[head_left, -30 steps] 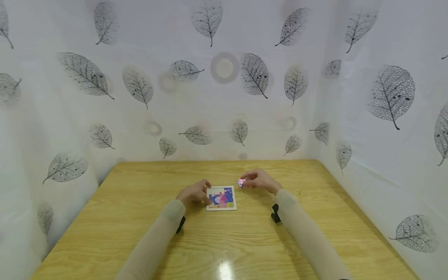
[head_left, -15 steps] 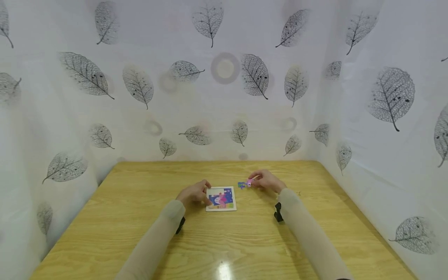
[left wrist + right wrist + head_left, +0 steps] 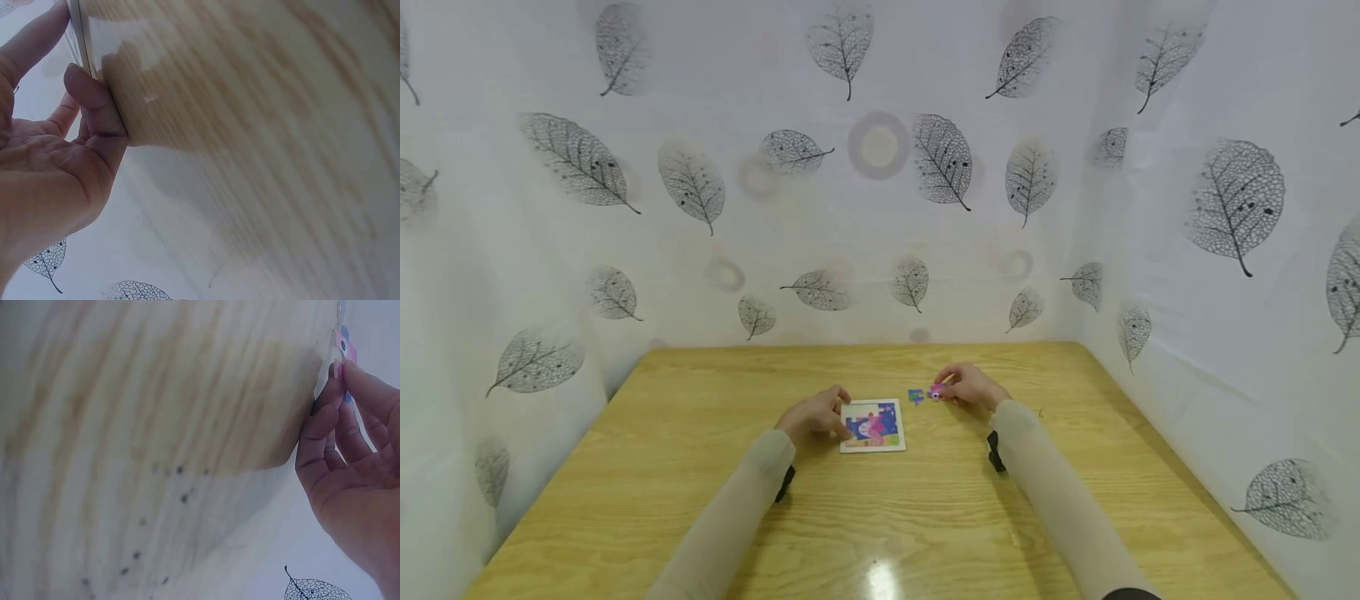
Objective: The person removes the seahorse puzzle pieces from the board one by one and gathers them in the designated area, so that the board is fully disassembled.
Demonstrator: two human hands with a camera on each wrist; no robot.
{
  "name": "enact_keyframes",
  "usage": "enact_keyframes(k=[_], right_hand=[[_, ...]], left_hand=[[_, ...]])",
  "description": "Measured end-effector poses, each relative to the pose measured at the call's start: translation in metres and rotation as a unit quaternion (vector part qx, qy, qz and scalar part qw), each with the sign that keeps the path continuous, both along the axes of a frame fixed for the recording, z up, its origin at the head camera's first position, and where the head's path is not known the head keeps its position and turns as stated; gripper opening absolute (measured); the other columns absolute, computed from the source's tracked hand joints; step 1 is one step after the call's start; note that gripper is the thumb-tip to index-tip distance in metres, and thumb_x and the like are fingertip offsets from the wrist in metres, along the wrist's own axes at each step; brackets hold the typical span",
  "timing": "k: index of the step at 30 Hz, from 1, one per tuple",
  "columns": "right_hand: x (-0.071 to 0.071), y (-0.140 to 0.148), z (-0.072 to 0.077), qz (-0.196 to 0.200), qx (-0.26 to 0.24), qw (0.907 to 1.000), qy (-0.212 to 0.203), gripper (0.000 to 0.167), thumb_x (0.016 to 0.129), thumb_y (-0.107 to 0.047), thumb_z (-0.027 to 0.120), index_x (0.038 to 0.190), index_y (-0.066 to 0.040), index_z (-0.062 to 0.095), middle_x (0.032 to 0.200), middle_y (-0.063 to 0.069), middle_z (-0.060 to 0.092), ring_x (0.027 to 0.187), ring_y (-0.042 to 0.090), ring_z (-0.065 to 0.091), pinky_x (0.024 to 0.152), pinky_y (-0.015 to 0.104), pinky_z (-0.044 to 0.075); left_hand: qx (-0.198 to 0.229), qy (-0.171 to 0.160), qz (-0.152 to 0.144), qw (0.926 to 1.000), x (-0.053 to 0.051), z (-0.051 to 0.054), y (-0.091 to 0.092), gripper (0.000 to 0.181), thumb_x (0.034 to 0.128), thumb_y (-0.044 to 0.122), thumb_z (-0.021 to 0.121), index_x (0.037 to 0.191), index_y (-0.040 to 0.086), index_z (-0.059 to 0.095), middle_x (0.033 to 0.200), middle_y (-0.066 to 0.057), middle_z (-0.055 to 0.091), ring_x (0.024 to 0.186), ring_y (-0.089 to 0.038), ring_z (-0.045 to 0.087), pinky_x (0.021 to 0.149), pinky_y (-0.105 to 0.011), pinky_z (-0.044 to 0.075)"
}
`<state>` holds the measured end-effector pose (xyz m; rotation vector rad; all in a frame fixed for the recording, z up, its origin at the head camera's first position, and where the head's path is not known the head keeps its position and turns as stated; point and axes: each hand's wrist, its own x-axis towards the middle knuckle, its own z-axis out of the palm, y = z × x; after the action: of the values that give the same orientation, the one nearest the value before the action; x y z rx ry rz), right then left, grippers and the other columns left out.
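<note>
My left hand (image 3: 814, 415) holds the left side of a white-framed jigsaw puzzle tray (image 3: 902, 425), thumb on the lower part and a finger near the upper corner. Blue, pink and orange pieces fill much of it; a pale area shows at the upper left. In the left wrist view the tray appears edge-on against the thumb (image 3: 94, 103). To the right of the tray, my right hand (image 3: 968, 387) pinches a pink jigsaw piece (image 3: 936, 392) with a printed eye, low over the table. Just left of it lies a blue-green jigsaw piece (image 3: 915, 396).
The wooden table (image 3: 865, 500) stretches around both hands. A white curtain (image 3: 865, 217) with grey leaf prints encloses its back and sides. Black straps circle both wrists.
My right hand has drawn the pink piece to the right, and the blue-green piece now shows apart from it. The left hand and tray stay in place.
</note>
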<state>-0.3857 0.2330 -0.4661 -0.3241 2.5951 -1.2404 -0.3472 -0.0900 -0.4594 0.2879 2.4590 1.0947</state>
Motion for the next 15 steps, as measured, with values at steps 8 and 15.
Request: enact_keyframes(k=[8, 15], right_hand=[[0.0036, -0.002, 0.0003, -0.034, 0.048, 0.9979, 0.026, 0.018, 0.093, -0.008, 0.063, 0.109, 0.001, 0.063, 0.096, 0.013, 0.066, 0.078, 0.016, 0.058, 0.065, 0.023, 0.047], [0.0039, 0.0006, -0.0011, -0.022, 0.063, 0.996, 0.06, 0.019, 0.091, -0.008, 0.065, 0.107, 0.002, 0.065, 0.096, 0.013, 0.063, 0.079, 0.017, 0.054, 0.066, 0.025, 0.045]], left_hand=[[0.001, -0.001, -0.001, 1.0, 0.0002, 0.0007, 0.0, 0.064, 0.0752, 0.003, 0.08, 0.13, 0.005, 0.046, 0.098, -0.01, 0.046, 0.081, -0.021, 0.046, 0.071, -0.03, 0.04], [0.014, -0.002, -0.003, 0.9999, 0.0021, 0.002, -0.0003, 0.064, 0.075, 0.001, 0.079, 0.13, 0.004, 0.046, 0.096, -0.01, 0.045, 0.08, -0.021, 0.044, 0.07, -0.03, 0.039]])
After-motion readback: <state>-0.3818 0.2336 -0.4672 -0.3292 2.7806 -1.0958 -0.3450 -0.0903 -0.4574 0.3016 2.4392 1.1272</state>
